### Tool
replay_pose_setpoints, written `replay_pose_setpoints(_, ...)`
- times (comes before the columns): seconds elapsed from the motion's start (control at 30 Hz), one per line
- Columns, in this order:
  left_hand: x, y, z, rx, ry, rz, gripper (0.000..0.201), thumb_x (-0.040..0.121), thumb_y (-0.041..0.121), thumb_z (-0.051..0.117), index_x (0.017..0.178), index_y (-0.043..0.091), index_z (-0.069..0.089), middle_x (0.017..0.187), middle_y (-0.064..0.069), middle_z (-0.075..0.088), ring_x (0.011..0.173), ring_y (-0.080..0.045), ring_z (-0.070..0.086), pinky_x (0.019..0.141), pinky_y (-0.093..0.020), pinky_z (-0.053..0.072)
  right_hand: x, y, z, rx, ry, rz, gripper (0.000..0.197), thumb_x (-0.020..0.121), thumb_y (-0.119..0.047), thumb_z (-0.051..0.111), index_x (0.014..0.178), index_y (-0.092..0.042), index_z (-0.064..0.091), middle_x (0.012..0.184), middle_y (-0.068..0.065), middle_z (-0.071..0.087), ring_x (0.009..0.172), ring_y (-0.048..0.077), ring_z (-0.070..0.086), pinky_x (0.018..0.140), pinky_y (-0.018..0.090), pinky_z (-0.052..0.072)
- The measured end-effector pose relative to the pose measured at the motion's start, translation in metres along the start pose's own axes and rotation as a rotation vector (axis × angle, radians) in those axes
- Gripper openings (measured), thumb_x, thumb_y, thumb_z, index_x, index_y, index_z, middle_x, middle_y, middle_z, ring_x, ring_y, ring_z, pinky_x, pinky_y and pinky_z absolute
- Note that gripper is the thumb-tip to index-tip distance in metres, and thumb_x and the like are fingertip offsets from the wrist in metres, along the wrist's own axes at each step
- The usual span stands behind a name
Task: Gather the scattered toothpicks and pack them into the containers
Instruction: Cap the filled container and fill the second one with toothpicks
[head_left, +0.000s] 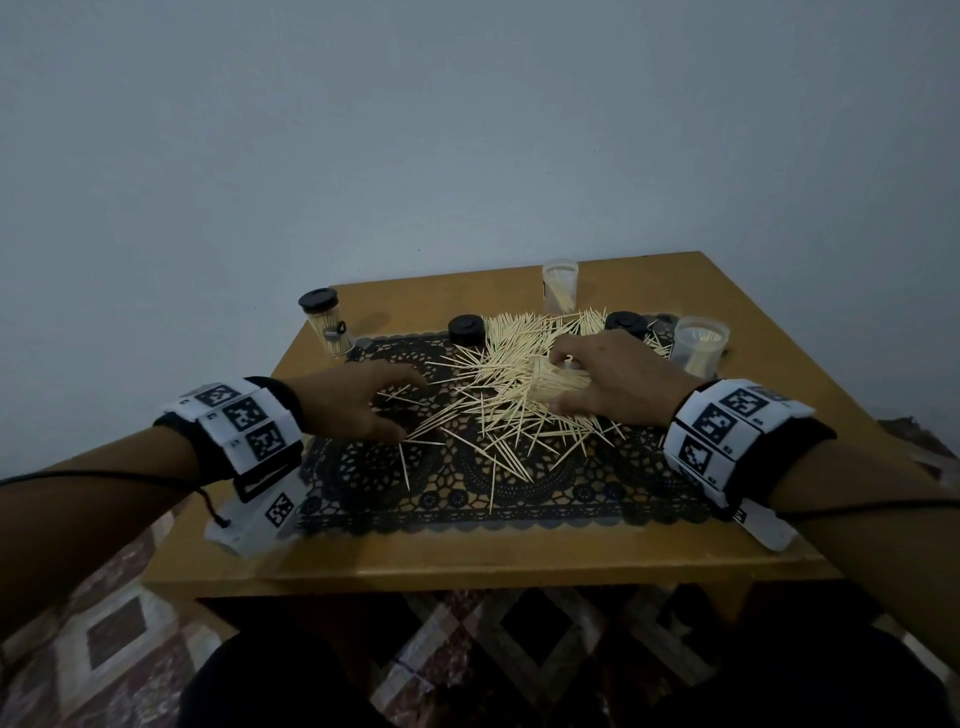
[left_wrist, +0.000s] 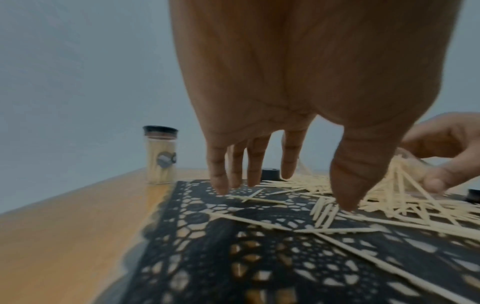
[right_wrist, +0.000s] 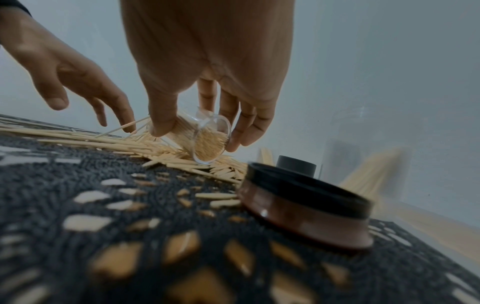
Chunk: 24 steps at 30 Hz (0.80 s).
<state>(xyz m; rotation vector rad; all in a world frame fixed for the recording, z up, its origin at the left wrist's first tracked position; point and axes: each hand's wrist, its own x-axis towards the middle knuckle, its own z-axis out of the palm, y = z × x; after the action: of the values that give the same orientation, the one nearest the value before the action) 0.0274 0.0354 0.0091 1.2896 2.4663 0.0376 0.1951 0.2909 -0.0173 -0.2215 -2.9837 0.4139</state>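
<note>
Pale toothpicks (head_left: 493, 410) lie scattered in a loose heap across the black lace mat (head_left: 467, 499). My right hand (head_left: 561, 383) grips a clear container (head_left: 543, 389) lying on its side in the heap, packed with toothpicks. In the right wrist view the thumb and fingers of my right hand (right_wrist: 200, 131) curl round this container (right_wrist: 207, 148), whose mouth touches the pile. My left hand (head_left: 402, 410) hovers at the heap's left edge with fingers spread and straight. Its fingertips (left_wrist: 223, 189) point down onto loose toothpicks (left_wrist: 324, 211) and hold nothing.
A capped, full container (head_left: 327, 322) stands at the table's back left. Two open containers (head_left: 560, 286) (head_left: 698, 345) with some toothpicks stand at the back and right. Two black lids (head_left: 466, 330) (head_left: 627, 325) lie on the mat's far edge. The wall is close behind the wooden table (head_left: 467, 561).
</note>
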Motion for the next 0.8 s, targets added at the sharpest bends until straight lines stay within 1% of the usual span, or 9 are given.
replay_pose_setpoints(0.07,-0.003,-0.013,0.001,0.03,-0.041,-0.101,0.072,0.087,0.026,0.067,0.147,0.03,0.028,0.152,-0.001,0.033,0.135,-0.021,0.036,0.113,-0.04,0.031,0.0,0.0,-0.001,0.01,0.003,0.003,0.051,0.079,-0.046,0.075,0.117,-0.018,0.057,0.111,0.008,0.067,0.096,0.024,0.061,0.082,0.038,0.052)
replay_pose_setpoints(0.13,-0.004,-0.019,0.005,0.095,-0.083,-0.148,0.074,0.086,0.021,0.066,0.148,0.027,0.027,0.15,-0.003,0.035,0.134,-0.023,0.037,0.111,-0.037,0.032,-0.001,0.0,-0.001,0.017,0.001,0.003,0.051,0.079,-0.046,0.075,0.118,-0.019,0.057,0.112,0.008,0.066,0.098,0.023,0.061,0.083,0.037,0.052)
replay_pose_setpoints(0.23,-0.004,-0.016,0.012,0.188,0.034,-0.083,0.061,0.086,0.024,0.068,0.141,0.021,0.043,0.139,-0.002,0.047,0.124,-0.02,0.046,0.101,-0.03,0.038,-0.001,0.0,-0.002,0.027,0.013,0.014,0.053,0.08,-0.046,0.074,0.121,-0.018,0.055,0.114,0.007,0.065,0.1,0.022,0.06,0.081,0.033,0.049)
replay_pose_setpoints(0.37,0.002,-0.011,0.017,0.137,0.189,-0.007,0.03,0.085,0.02,0.07,0.114,0.018,0.064,0.114,0.0,0.061,0.1,-0.014,0.055,0.082,-0.022,0.042,-0.001,0.001,-0.001,0.044,0.035,0.025,0.055,0.08,-0.048,0.073,0.122,-0.018,0.054,0.115,0.009,0.065,0.102,0.023,0.06,0.085,0.035,0.05)
replay_pose_setpoints(0.47,0.009,-0.005,0.021,0.066,0.219,0.058,0.014,0.084,0.015,0.07,0.098,0.017,0.067,0.099,0.002,0.065,0.091,-0.012,0.059,0.076,-0.019,0.044,-0.001,0.0,-0.001,0.052,0.041,0.035,0.055,0.08,-0.047,0.073,0.123,-0.017,0.054,0.114,0.01,0.065,0.103,0.024,0.061,0.086,0.037,0.051)
replay_pose_setpoints(0.6,0.02,0.007,0.025,0.047,0.249,0.15,0.009,0.085,0.01,0.068,0.093,0.015,0.069,0.091,0.003,0.068,0.079,-0.005,0.056,0.066,-0.006,0.038,-0.001,0.001,-0.002,0.053,0.046,0.041,0.054,0.081,-0.046,0.073,0.122,-0.017,0.053,0.116,0.011,0.065,0.103,0.024,0.061,0.085,0.035,0.049)
replay_pose_setpoints(0.67,0.023,0.009,0.024,0.001,0.292,0.174,0.009,0.085,0.009,0.068,0.091,0.016,0.069,0.088,0.005,0.067,0.078,-0.005,0.056,0.067,-0.01,0.04,0.0,0.002,-0.001,0.046,0.045,0.043,0.054,0.081,-0.046,0.073,0.123,-0.017,0.053,0.117,0.01,0.064,0.102,0.024,0.06,0.08,0.031,0.046)
replay_pose_setpoints(0.73,0.023,0.004,0.018,-0.06,0.362,0.153,0.016,0.086,0.004,0.064,0.093,0.018,0.068,0.093,0.005,0.066,0.082,-0.007,0.058,0.073,-0.02,0.046,0.0,0.002,-0.002,0.046,0.05,0.041,0.055,0.081,-0.046,0.073,0.123,-0.016,0.054,0.117,0.01,0.064,0.101,0.023,0.06,0.078,0.029,0.044)
replay_pose_setpoints(0.8,0.022,-0.007,0.009,-0.045,0.336,0.102,0.035,0.083,-0.003,0.059,0.109,0.02,0.067,0.108,0.005,0.063,0.097,-0.011,0.057,0.087,-0.03,0.049,0.0,0.003,-0.002,0.049,0.057,0.039,0.055,0.08,-0.046,0.073,0.122,-0.017,0.054,0.117,0.011,0.065,0.101,0.023,0.06,0.08,0.031,0.046)
